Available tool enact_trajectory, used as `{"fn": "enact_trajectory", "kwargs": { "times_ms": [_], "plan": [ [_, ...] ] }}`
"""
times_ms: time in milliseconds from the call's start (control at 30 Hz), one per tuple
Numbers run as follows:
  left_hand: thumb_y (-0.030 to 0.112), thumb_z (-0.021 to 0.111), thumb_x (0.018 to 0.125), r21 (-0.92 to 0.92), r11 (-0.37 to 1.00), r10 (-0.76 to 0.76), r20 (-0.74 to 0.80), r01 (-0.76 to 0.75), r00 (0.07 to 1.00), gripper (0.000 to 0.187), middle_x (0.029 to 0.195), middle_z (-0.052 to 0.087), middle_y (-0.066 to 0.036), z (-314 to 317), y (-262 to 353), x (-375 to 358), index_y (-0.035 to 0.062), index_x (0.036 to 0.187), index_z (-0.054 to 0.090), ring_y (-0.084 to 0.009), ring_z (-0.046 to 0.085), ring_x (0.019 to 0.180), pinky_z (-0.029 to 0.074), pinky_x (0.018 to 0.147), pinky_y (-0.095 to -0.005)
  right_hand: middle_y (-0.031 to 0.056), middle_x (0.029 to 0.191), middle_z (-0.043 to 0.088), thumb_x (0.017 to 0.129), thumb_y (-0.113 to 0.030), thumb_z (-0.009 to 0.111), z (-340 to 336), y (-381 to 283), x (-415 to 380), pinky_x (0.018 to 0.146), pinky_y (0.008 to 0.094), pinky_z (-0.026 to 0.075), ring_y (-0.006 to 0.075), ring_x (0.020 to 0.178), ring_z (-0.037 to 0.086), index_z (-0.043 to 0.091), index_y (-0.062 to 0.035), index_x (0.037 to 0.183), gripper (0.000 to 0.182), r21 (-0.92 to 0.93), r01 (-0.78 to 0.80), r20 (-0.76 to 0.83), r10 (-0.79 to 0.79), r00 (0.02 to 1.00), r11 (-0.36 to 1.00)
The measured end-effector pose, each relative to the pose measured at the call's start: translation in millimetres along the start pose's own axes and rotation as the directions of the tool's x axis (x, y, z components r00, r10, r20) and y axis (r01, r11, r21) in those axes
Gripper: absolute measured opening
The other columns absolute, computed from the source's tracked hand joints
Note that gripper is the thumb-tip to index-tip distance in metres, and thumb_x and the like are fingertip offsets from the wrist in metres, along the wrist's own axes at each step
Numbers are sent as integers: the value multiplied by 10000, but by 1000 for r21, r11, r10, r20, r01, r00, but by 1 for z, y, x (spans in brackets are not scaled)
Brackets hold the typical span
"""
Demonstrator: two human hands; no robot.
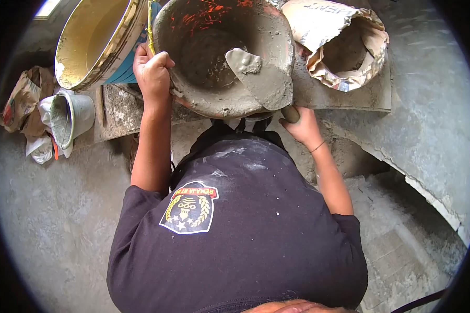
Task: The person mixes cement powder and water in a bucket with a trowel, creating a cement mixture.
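A wide mortar basin (pixel 222 107), coated in grey cement with orange-red patches inside, stands at the top centre. My left hand (pixel 154 75) is closed at its left rim, thumb over the edge; a narrow yellow strip (pixel 150 31) runs down to the fingers, which are partly hidden. In my right hand (pixel 304 127) is the handle of a trowel (pixel 274 86), held at the basin's near right edge. The cement-smeared blade reaches over the rim into the basin, with a lump of wet mortar (pixel 245 62) near its tip.
A large bucket (pixel 68 75), yellowish inside and blue outside, is left of the basin. Below it are a small grey pail (pixel 78 117) and crumpled bags (pixel 26 104). An opened paper cement sack (pixel 324 23) lies at right. A broken concrete edge (pixel 428 195) runs along the right side.
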State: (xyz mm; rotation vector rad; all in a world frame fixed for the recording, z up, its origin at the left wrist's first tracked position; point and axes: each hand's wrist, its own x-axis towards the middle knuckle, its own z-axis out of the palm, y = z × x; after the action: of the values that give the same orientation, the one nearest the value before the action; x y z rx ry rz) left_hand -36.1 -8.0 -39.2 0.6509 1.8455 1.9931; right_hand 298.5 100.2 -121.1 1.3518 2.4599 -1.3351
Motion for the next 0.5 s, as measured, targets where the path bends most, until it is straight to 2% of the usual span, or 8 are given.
{"fn": "enact_trajectory", "kwargs": {
  "times_ms": [33,100,133,200,333,433,500],
  "plan": [
    [-63,531,671,-2,1000,-7,-3,7,1000,165,729,474,14,-2,-2,0,62,759,470,-78,414,637,365,588,-215,248,995,674,676,-161,784,6,2,4,839,412,512,388,978,659,651,23,1056,443,0,1,11,-1,1000,1000],
    [-60,531,671,8,1000,-18,-13,18,1000,161,726,482,11,-5,-3,-2,63,755,469,-82,423,633,370,589,-217,237,1021,681,679,-127,769,19,6,11,864,403,508,375,1010,658,657,28,1051,418,54,-15,-80,19,997,998],
    [-57,530,671,11,1000,-23,-15,23,1000,158,724,489,8,-7,-4,-4,64,751,468,-86,431,629,375,591,-219,237,1021,681,679,-127,769,22,8,13,864,403,508,375,1010,658,657,28,1051,418,56,-20,-63,23,998,998],
    [-55,527,671,26,999,-46,-35,47,998,155,721,497,5,-8,-2,-8,64,750,466,-89,440,627,380,594,-219,231,1034,686,690,-93,746,28,12,17,876,403,506,376,1019,659,656,22,1070,407,125,143,-149,-124,981,982],
    [-46,514,678,17,995,-93,-62,94,994,141,719,514,-3,-11,-4,-6,57,763,471,-92,454,625,391,600,-216,233,1035,686,694,-74,732,36,27,14,873,397,506,369,1019,662,661,22,1056,381,143,147,-132,-128,983,979],
    [-45,507,677,24,996,-85,-65,87,994,148,737,523,-7,-19,-12,2,44,794,491,-98,460,635,407,609,-224,220,991,702,695,-66,727,44,53,4,824,388,523,366,974,682,672,25,1017,339,127,74,-91,-63,994,989],
    [-47,507,675,20,996,-85,-48,86,995,157,747,529,-9,-20,-14,4,38,807,501,-101,467,643,413,615,-227,261,822,670,694,-142,731,47,69,-7,711,412,545,409,848,673,711,0,892,244,159,47,-156,-22,988,986]
  ]
}}
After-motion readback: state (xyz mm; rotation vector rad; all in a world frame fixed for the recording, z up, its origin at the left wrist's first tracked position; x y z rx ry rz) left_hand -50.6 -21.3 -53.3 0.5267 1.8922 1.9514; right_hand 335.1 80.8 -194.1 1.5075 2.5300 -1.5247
